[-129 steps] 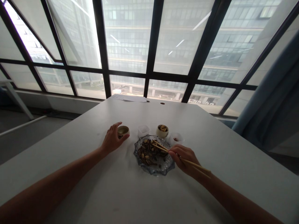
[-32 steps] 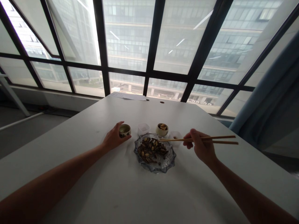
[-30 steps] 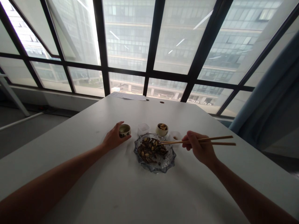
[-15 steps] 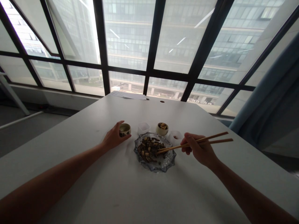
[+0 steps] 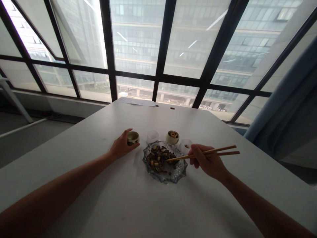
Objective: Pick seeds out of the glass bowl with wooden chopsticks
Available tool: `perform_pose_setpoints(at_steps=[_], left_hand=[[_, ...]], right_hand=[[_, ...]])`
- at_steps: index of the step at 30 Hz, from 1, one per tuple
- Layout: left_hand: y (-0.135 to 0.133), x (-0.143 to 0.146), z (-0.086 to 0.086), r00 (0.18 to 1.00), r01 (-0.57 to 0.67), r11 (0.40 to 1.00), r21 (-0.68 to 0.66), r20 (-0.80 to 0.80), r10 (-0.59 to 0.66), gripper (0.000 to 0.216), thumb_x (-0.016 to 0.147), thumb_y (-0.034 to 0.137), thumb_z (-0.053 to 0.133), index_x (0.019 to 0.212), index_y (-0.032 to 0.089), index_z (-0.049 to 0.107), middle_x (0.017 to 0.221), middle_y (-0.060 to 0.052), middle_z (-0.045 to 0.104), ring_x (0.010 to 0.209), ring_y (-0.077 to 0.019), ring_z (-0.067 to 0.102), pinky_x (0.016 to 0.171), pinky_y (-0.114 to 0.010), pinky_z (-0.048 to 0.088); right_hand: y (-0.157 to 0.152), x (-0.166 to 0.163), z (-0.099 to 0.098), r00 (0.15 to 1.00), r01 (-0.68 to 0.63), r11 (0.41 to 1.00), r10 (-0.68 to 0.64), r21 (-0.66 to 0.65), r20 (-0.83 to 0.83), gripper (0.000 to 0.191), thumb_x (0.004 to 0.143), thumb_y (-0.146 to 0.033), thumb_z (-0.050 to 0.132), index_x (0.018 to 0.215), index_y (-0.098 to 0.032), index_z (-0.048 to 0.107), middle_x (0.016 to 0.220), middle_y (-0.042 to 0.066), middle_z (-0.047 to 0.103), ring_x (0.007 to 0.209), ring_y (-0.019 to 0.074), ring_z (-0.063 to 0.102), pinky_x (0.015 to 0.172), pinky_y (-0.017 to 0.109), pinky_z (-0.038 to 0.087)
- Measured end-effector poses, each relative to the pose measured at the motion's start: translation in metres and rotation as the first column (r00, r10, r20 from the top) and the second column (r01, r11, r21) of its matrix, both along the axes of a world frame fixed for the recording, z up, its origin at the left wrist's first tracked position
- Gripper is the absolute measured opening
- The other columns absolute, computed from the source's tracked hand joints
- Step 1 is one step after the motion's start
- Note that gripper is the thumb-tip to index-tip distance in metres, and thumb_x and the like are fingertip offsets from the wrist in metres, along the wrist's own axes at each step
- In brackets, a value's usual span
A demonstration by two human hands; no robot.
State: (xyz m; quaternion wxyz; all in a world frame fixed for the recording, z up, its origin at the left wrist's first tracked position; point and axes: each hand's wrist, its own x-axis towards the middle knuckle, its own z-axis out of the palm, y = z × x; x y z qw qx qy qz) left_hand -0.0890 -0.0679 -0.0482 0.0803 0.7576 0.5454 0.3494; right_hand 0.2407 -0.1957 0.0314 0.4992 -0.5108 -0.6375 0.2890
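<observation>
Right hand (image 5: 209,162) has moved a little left since half a second ago, and the chopsticks (image 5: 213,152) now lie flatter. Their tips are down among the seeds (image 5: 158,158) in the glass dish (image 5: 178,175). Right fingers are closed around the chopsticks near the middle, with the back ends pointing right. Left hand (image 5: 120,149) is unchanged, resting on the bench (image 5: 148,205) with its fingers curled round a small cup (image 5: 133,138) left of the dish. Behind the dish stand a white tub (image 5: 152,135), a round cup of nuts (image 5: 172,137) and a second white tub (image 5: 185,144) just beside the right knuckles. The dish sits mid-bench, between both hands.
</observation>
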Motion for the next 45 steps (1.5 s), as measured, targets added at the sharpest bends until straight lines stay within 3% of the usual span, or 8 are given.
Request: perform_pose_setpoints(at_steps=[7,12,17,21,26,31,35,45], left_hand=[[0.001,-0.001,-0.002,1.000,0.008,1.000,0.026,0.009,-0.008,0.076,0.076,0.059,0.070,0.138,0.023,0.043,0.125,-0.013,0.067,0.105,-0.0310,0.069,0.090,-0.046,0.056],[0.001,-0.001,-0.001,1.000,0.013,1.000,0.001,0.007,-0.013,0.078,0.076,0.059,0.069,0.140,0.022,0.041,0.126,-0.014,0.067,0.108,-0.0321,0.068,0.091,-0.048,0.055],[0.002,-0.002,-0.004,0.997,0.062,0.996,0.058,0.032,-0.064,0.079,0.074,0.055,0.073,0.139,0.022,0.042,0.133,-0.015,0.062,0.115,-0.0324,0.065,0.096,-0.048,0.054],[0.002,-0.002,-0.005,0.989,0.141,0.980,0.142,0.018,-0.145,0.078,0.071,0.047,0.077,0.137,0.022,0.044,0.138,-0.013,0.059,0.124,-0.0316,0.060,0.104,-0.047,0.050],[0.002,-0.002,-0.004,0.984,0.162,0.965,0.204,0.042,-0.174,0.073,0.072,0.040,0.078,0.135,0.022,0.045,0.137,-0.013,0.059,0.126,-0.0303,0.057,0.108,-0.046,0.047],[0.000,-0.002,-0.003,0.975,0.183,0.962,0.201,0.088,-0.204,0.074,0.072,0.046,0.077,0.135,0.021,0.045,0.136,-0.014,0.060,0.124,-0.0300,0.060,0.106,-0.045,0.048],[-0.001,-0.002,-0.002,0.973,0.146,0.976,0.159,0.153,-0.171,0.082,0.071,0.055,0.076,0.136,0.019,0.043,0.125,-0.014,0.066,0.110,-0.0289,0.067,0.096,-0.043,0.054],[0.003,-0.005,0.000,0.996,0.003,1.000,-0.024,0.092,-0.001,0.088,0.071,0.062,0.073,0.141,0.020,0.040,0.126,-0.017,0.066,0.110,-0.0316,0.067,0.092,-0.047,0.055]], right_hand=[[0.025,0.017,-0.010,0.887,0.126,0.979,-0.182,-0.158,-0.425,0.054,0.068,-0.067,0.076,0.058,-0.016,0.063,0.039,0.003,0.057,0.031,0.0118,0.047,0.027,0.021,0.035],[0.026,0.015,-0.008,0.876,0.136,0.982,-0.182,-0.135,-0.447,0.053,0.067,-0.067,0.077,0.058,-0.016,0.062,0.039,0.003,0.056,0.031,0.0121,0.047,0.029,0.022,0.036],[0.004,0.011,-0.007,0.979,0.201,0.936,-0.183,0.288,-0.086,0.054,0.086,-0.069,0.058,0.065,-0.020,0.067,0.049,0.005,0.065,0.037,0.0150,0.056,0.037,0.027,0.045],[-0.008,0.014,-0.010,0.911,-0.203,0.811,-0.049,0.549,0.409,0.047,0.092,-0.062,0.053,0.070,-0.025,0.073,0.056,0.005,0.069,0.050,0.0177,0.065,0.050,0.030,0.055],[-0.007,0.016,-0.011,0.844,-0.357,0.710,-0.034,0.607,0.536,0.032,0.097,-0.043,0.054,0.080,-0.025,0.075,0.061,0.004,0.071,0.054,0.0171,0.067,0.054,0.029,0.056],[-0.009,0.005,-0.011,0.964,-0.130,0.811,-0.032,0.570,0.265,0.044,0.098,-0.052,0.051,0.071,-0.023,0.071,0.055,0.004,0.067,0.045,0.0157,0.062,0.045,0.027,0.050],[0.000,-0.002,-0.012,0.970,0.207,0.938,-0.158,0.278,-0.186,0.052,0.090,-0.065,0.057,0.066,-0.020,0.066,0.048,0.004,0.064,0.036,0.0147,0.055,0.035,0.026,0.044],[0.026,0.015,-0.022,0.894,0.260,0.961,-0.204,0.093,-0.398,0.060,0.073,-0.075,0.069,0.062,-0.016,0.064,0.044,0.004,0.062,0.032,0.0124,0.051,0.032,0.024,0.039]])
